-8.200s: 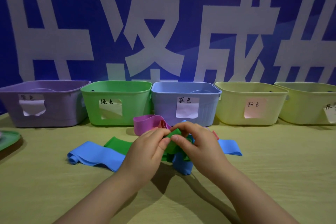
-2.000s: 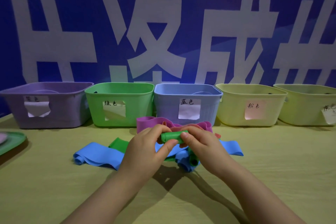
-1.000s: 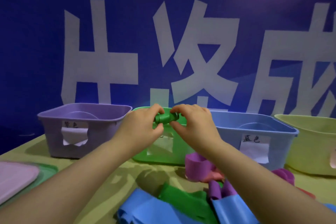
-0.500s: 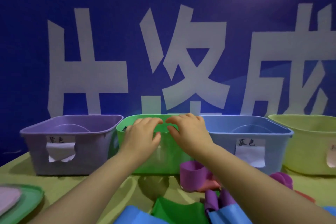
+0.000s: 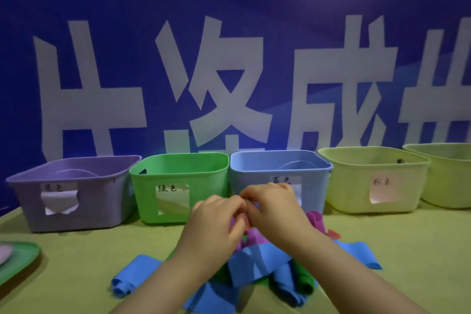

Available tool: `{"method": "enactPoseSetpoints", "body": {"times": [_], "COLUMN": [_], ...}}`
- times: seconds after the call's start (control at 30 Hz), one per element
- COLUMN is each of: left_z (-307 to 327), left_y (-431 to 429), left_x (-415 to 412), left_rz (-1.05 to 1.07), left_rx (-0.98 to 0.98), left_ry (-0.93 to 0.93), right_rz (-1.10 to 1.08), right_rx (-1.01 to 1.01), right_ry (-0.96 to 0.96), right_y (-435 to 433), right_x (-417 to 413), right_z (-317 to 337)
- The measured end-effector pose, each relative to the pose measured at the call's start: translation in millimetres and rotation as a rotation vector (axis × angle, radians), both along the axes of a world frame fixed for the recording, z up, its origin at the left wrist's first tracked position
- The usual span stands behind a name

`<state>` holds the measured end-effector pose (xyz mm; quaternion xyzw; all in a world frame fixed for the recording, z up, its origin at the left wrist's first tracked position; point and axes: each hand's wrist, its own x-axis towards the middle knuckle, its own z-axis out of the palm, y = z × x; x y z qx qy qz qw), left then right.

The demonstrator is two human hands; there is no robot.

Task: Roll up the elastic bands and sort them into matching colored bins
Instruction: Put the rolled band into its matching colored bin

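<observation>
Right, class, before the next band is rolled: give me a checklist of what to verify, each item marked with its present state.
1. Both hands at the pile: ok; left hand and right hand meet above the bands.
2. One band gripped: cannot tell; curled fingers hide it, just over the purple band.
3. Purple band free of the others: not ok; a blue band overlaps its near edge.
4. Purple bin upright and open: ok; it stands at the row's left end.
</observation>
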<state>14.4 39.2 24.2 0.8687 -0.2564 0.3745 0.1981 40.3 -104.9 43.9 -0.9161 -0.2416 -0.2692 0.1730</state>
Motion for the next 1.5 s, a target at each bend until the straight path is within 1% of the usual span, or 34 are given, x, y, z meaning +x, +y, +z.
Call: {"method": "enactPoseSetpoints", "body": {"times": [0.1, 0.23, 0.33, 0.43, 0.5, 0.67, 0.8, 0.93, 1.0, 1.13, 1.23, 1.33, 1.5], "left_z": [-11, -25, -34, -41, -46, -60, -64, -62, -62, -60, -54, -47, -47], "left_y": [-24, -50, -62, -67, -67, -67, -70, -71, -69, -67, -66, -64, -57], "left_x": [-8, -11, -11, -8, -6, -7, -10, -14, -14, -14, -17, -20, -19], "left_rz": [0.013, 0.033, 0.033, 0.032, 0.032, 0.022, -0.006, -0.004, -0.004, -0.016, -0.048, -0.062, 0.119], "left_rx": [0.029, 0.05, 0.045, 0.082, 0.1, 0.147, 0.141, 0.136, 0.125, 0.104, 0.001, -0.065, -0.002], "left_ry": [-0.031, -0.025, -0.018, -0.008, 0.019, 0.059, 0.108, 0.12, 0.138, 0.176, 0.184, 0.237, 0.193], "right_rz": [0.001, -0.028, -0.025, 0.005, 0.044, 0.072, 0.065, 0.044, 0.047, 0.051, 0.059, 0.071, 0.071], "right_rx": [0.0, 0.011, 0.039, 0.03, -0.032, -0.266, -0.365, -0.403, -0.395, -0.351, -0.222, -0.091, 0.062], "right_ry": [0.031, 0.065, 0.119, 0.191, 0.238, 0.416, 0.445, 0.473, 0.472, 0.395, 0.33, 0.27, 0.273], "right_y": [-24, -52, -65, -74, -79, -83, -87, -89, -90, -93, -91, -87, -87], "right_x": [-10, -17, -18, -20, -23, -28, -27, -25, -24, -22, -21, -22, -24], "right_z": [-10, -24, -30, -31, -32, -30, -29, -30, -30, -29, -27, -24, -25]}}
